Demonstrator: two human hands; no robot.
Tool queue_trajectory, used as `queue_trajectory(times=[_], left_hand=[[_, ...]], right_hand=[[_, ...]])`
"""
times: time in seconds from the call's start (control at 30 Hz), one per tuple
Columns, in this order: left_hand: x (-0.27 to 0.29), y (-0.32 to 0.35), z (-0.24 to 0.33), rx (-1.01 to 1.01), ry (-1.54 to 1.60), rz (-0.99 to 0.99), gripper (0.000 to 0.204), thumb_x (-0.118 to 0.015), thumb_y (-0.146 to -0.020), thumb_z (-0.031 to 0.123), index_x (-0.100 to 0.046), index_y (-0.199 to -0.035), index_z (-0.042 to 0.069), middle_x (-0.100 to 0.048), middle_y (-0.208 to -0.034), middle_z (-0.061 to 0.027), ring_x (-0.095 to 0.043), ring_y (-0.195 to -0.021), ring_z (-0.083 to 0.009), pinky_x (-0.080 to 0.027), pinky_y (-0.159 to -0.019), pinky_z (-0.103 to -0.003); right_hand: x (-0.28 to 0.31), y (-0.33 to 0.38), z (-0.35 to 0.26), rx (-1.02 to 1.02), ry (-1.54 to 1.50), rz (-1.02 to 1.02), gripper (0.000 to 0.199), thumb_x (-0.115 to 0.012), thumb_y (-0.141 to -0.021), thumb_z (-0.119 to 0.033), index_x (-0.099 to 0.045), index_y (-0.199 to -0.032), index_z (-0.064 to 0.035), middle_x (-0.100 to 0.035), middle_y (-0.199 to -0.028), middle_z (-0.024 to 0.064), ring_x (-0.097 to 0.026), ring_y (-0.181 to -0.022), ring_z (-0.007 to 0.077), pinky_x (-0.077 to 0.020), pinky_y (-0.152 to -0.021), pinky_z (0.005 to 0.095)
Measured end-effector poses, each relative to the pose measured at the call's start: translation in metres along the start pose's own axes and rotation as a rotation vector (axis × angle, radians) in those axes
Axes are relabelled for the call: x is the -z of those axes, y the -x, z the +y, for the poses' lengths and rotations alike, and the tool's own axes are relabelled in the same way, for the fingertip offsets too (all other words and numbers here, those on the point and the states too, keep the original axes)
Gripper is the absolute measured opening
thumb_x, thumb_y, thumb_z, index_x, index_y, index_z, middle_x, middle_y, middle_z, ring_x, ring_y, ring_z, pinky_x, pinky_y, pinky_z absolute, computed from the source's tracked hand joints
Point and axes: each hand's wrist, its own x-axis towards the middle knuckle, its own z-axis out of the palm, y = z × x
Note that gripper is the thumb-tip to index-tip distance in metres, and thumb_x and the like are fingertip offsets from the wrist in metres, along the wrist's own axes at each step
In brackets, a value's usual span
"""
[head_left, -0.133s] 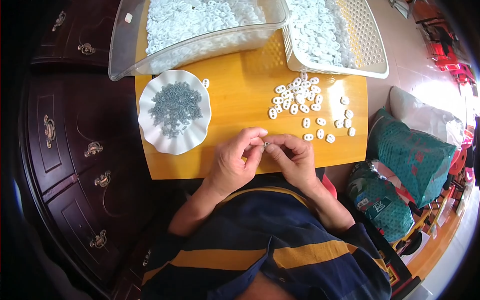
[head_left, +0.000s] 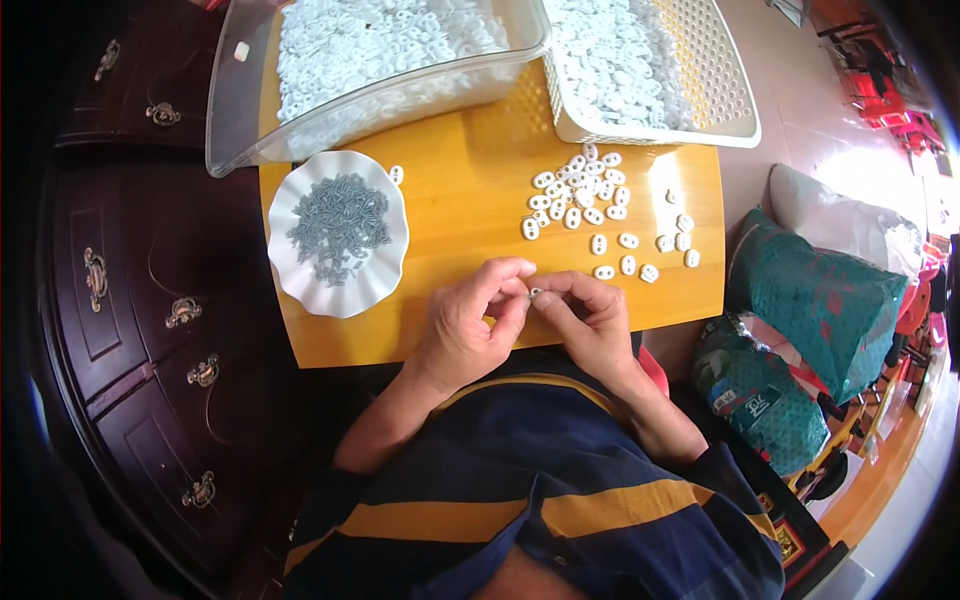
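Over the near edge of the table, my left hand (head_left: 468,328) and right hand (head_left: 592,322) meet fingertip to fingertip. Between my right thumb and forefinger is a tiny whitish piece (head_left: 536,293), mostly covered by the fingers. My left thumb and forefinger pinch right beside it; what they grip is too small to make out. Beyond my right hand, several white oval two-hole pieces (head_left: 584,196) lie in a loose cluster, with others scattered around. A white scalloped plate (head_left: 384,282) at the left holds a heap of small grey pins (head_left: 340,222).
A clear plastic bin (head_left: 400,82) full of white pieces stands at the back left of the yellow table (head_left: 450,200). Beside it sits a white perforated basket (head_left: 650,136) of similar pieces. Dark drawers (head_left: 130,300) flank the left; green bags (head_left: 810,300) bulge at the right.
The table and everything on it sit slightly farther left in the picture, as the view has turned a little. My hands keep nearly the same pinch.
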Motion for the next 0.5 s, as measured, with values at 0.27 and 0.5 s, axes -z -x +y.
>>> queue_trajectory(times=[0.27,0.5], left_hand=[[-0.015,-0.024,0.014,-0.009,0.034,-0.212,0.026,-0.073,-0.086,-0.002,-0.066,-0.111,0.004,-0.071,-0.088,-0.0075,-0.067,-0.067,-0.0146,-0.054,-0.063,-0.028],[-0.057,-0.044,0.010,-0.299,-0.403,-0.226,0.021,-0.075,-0.088,0.012,-0.070,-0.108,0.007,-0.068,-0.090,-0.0071,-0.070,-0.076,-0.0238,-0.056,-0.064,-0.035]], right_hand=[[0.042,0.040,0.000,-0.100,-0.329,0.182,0.013,-0.061,-0.101,-0.003,-0.069,-0.111,0.0012,-0.072,-0.095,0.0028,-0.065,-0.086,0.0077,-0.0532,-0.080,0.0244],[0.082,0.060,0.008,-0.098,-0.530,0.486,0.012,-0.062,-0.102,-0.010,-0.064,-0.111,-0.0030,-0.070,-0.092,0.0076,-0.067,-0.078,0.0130,-0.0534,-0.070,0.0241]])
